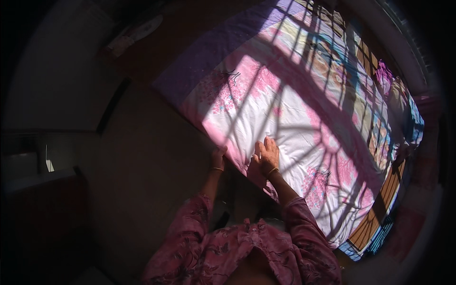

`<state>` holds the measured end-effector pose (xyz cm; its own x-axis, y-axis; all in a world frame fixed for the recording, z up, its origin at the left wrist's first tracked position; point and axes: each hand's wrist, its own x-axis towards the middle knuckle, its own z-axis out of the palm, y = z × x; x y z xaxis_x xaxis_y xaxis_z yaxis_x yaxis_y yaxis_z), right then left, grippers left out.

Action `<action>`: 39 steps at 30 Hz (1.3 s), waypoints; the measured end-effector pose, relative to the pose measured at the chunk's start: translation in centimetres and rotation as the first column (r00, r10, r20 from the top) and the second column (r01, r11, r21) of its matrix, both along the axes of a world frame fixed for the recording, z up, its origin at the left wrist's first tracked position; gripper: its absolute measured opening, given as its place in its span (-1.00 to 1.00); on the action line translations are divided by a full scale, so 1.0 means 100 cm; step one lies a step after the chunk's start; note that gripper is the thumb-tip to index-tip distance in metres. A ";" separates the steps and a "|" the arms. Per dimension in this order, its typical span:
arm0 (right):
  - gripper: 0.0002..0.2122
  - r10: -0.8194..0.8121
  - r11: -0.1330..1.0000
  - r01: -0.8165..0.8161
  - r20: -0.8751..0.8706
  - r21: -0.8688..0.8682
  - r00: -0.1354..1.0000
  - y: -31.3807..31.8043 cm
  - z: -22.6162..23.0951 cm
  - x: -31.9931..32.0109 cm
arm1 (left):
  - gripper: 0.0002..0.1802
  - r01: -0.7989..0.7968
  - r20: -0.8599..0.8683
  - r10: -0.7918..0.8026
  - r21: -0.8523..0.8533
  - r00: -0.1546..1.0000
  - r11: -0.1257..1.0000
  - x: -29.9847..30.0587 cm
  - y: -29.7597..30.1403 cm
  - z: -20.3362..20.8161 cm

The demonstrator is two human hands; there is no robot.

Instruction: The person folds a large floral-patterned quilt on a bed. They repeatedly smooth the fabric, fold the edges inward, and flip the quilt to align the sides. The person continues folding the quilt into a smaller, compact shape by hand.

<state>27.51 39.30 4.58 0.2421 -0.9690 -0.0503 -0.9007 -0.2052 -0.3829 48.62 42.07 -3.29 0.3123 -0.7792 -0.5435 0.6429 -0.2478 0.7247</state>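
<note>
A pink and white sheet [285, 109] lies on the bed [380, 209], with bar-like shadows across it. At the bed's near edge, the left hand [218, 158] touches the sheet's border; it is in shade, so I cannot tell how its grip is. The right hand [269, 154] is on the sheet, just inside this bed edge, fingers bent; whether its grip holds cloth, I cannot tell. On the bed's far side is 1 magenta bundle [384, 76].
</note>
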 end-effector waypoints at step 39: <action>-0.43 -0.301 0.953 0.301 0.000 0.035 0.954 -0.255 0.013 0.321 | -0.89 0.676 0.552 -0.653 0.202 0.519 0.708 0.422 -0.302 -0.025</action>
